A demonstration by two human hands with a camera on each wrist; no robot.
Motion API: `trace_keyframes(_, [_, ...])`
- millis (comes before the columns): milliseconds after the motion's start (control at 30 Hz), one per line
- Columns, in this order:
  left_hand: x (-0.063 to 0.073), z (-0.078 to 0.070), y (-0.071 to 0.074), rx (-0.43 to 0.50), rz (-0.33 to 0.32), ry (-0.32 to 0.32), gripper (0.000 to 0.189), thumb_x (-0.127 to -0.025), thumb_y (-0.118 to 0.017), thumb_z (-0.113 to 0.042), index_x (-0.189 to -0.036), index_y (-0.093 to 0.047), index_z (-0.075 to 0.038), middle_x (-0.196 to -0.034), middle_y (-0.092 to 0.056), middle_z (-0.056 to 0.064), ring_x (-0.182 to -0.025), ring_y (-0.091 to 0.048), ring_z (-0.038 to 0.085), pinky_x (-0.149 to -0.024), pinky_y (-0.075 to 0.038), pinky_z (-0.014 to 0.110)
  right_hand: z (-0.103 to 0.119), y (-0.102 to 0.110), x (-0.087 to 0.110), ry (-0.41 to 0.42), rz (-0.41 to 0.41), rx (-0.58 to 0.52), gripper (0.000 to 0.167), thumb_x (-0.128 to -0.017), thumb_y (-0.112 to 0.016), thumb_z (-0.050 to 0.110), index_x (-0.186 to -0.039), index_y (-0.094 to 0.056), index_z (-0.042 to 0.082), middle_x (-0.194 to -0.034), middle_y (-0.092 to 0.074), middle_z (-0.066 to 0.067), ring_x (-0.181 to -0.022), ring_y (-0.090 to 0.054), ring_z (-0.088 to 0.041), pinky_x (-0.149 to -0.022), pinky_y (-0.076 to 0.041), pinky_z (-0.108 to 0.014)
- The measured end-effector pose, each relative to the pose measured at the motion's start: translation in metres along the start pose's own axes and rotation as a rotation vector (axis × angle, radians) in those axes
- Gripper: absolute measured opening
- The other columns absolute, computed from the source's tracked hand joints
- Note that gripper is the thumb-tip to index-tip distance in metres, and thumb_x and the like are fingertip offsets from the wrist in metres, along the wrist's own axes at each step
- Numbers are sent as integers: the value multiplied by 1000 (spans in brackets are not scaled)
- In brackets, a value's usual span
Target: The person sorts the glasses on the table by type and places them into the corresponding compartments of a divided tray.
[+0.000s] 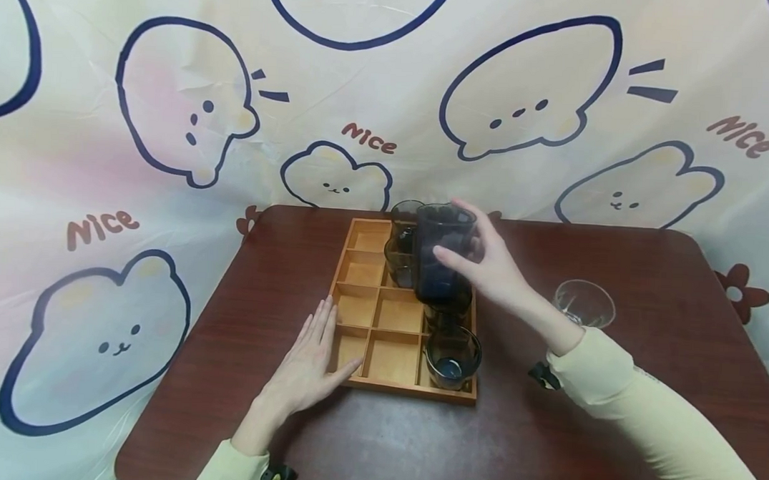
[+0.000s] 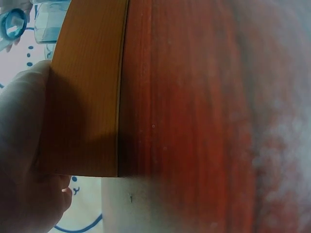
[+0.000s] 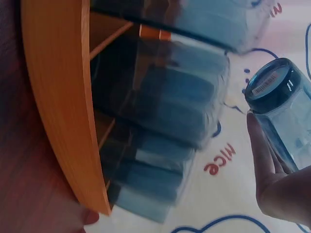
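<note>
Over the right side of a divided wooden tray [image 1: 410, 391], my right hand [image 1: 493, 263] grips a tall dark-tinted drinking glass [image 1: 436, 271]. Its base, with a barcode sticker, faces the camera in the right wrist view, where the glass [image 3: 270, 87] is tilted and raised off to the side of the tray. My left hand [image 1: 303, 365] rests along the tray's left edge near the front corner, fingers straight and thumb across the rim. A tinted glass [image 1: 453, 354] stands in the front right compartment. More tinted glasses [image 1: 400, 251] stand farther back, partly hidden behind the held one.
A clear glass [image 1: 584, 303] stands on the dark red-brown table [image 1: 665, 309] to the right, beyond my right forearm. Several tray compartments on the left and in the middle show bare wood. A printed cloth [image 1: 339, 88] hangs behind the table.
</note>
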State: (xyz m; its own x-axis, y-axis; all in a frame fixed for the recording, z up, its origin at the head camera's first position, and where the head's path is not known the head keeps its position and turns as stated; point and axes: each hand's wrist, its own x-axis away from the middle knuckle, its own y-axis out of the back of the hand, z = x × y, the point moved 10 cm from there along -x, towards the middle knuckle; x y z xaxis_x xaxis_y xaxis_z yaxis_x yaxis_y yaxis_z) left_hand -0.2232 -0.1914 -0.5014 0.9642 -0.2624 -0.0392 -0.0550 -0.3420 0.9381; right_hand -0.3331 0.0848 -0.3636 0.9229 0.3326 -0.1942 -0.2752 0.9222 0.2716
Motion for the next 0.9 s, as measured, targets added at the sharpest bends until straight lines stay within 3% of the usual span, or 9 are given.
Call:
trace_keyframes(100, [0,2,-2,5,9,13,111,-102,-66,-63,-174,-14,3,-186,-6,20,-174,-12,38,-140,-22,60,-2,-16,-5,22,20,11,77,-99,-77,16,-167,-41,17,-163,-53,-16,-135,-66,-43,-113,-58,-62])
trace_keyframes(233, [2,3,-4,7,16,26,111,-103,-65,-65,-175,-14,2,-187,-5,19,-174,-12,38,-140,-22,60,-9,-33,-10,33,52,52,74,-97,-81,20,-163,-47,15,-164,-53,-14,-130,-68,-40,-110,-60,-60])
trace_keyframes(433, [2,2,-2,0,-5,14,109,-103,-65,-63,-174,-17,5,-186,-9,22,-173,-15,40,-139,-24,62,-25,-55,-15,27,119,29,76,-92,-88,21,-158,-50,15,-151,-63,-13,-130,-70,-34,-110,-62,-54])
trace_keyframes(567, [1,1,-2,-7,3,10,110,-103,-65,-63,-174,-15,5,-186,-7,22,-174,-13,39,-139,-22,60,-29,-64,-15,76,158,23,79,-87,-93,17,-155,-51,12,-142,-71,-11,-127,-73,-29,-107,-63,-49])
trace_keyframes(733, [1,0,-1,-8,2,4,110,-103,-66,-62,-174,-14,5,-186,-6,21,-174,-12,38,-140,-22,59,-24,-67,-10,190,151,162,86,-79,-100,20,-153,-57,10,-144,-70,-9,-132,-67,-28,-110,-59,-51])
trace_keyframes(900, [0,0,1,-12,6,10,111,-102,-66,-62,-174,-13,4,-186,-5,21,-174,-12,38,-140,-22,59,-23,-69,-7,199,135,258,85,-76,-102,24,-148,-60,7,-142,-69,-13,-132,-66,-31,-110,-58,-55])
